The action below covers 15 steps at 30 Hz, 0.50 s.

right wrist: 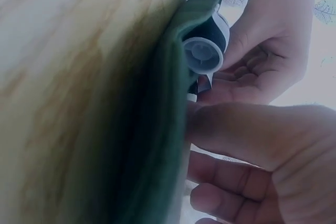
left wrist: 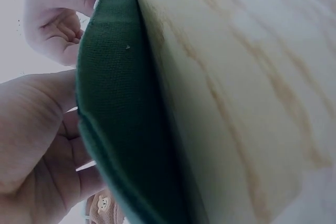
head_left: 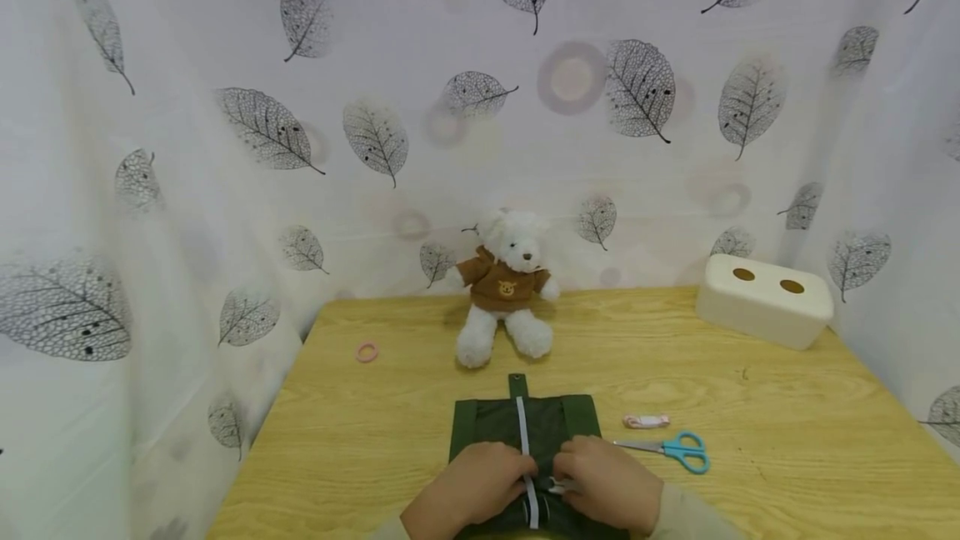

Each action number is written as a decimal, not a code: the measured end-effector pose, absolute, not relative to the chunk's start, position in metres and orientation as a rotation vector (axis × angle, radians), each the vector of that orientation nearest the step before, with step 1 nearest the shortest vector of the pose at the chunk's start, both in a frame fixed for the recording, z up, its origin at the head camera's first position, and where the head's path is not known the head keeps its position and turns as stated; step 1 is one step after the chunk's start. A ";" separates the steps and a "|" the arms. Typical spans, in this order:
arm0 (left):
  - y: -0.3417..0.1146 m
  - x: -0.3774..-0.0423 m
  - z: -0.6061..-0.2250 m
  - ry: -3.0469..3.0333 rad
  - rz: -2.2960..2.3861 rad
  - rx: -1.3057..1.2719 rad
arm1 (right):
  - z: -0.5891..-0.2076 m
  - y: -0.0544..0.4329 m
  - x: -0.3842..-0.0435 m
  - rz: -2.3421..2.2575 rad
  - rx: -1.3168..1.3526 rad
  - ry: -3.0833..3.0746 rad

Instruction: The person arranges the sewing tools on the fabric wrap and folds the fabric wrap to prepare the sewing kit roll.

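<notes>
A dark green fabric organizer point(head_left: 487, 419) lies unfolded on the table, with a pale elastic strip point(head_left: 522, 427) down its middle and a snap tab at its far end. My left hand point(head_left: 480, 482) pinches the strip near its lower part. Opposite it, my right hand point(head_left: 607, 482) holds a small white-and-dark item point(head_left: 557, 486) by its fingertips, mostly hidden by them. Between the hands in the right wrist view, a round, pale, hollow-ended object point(right wrist: 203, 56) sits against the green fabric; its kind is unclear. The organizer's edge point(left wrist: 121, 77) hides the left fingertips in the left wrist view.
Blue-handled scissors point(head_left: 686, 451) lie right of the organizer, below a small pink-and-white bundle point(head_left: 646, 422). A white teddy bear in a brown top point(head_left: 506, 286) sits behind. There is a pink ring point(head_left: 367, 352) at left and a cream box point(head_left: 765, 302) at back right.
</notes>
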<state>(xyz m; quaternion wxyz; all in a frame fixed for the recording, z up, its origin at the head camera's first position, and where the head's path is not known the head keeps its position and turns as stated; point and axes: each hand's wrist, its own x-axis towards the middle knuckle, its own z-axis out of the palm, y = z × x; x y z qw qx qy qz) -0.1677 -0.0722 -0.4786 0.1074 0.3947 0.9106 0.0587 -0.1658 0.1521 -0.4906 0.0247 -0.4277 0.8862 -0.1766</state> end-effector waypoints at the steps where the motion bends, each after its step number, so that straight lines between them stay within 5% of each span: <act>1: -0.072 -0.168 -0.478 2.683 0.169 1.167 | -0.491 0.152 -0.166 -0.547 -1.339 2.744; 15: -0.070 -0.169 -0.478 2.687 0.132 1.213 | -0.495 0.139 -0.168 -0.566 -1.396 2.729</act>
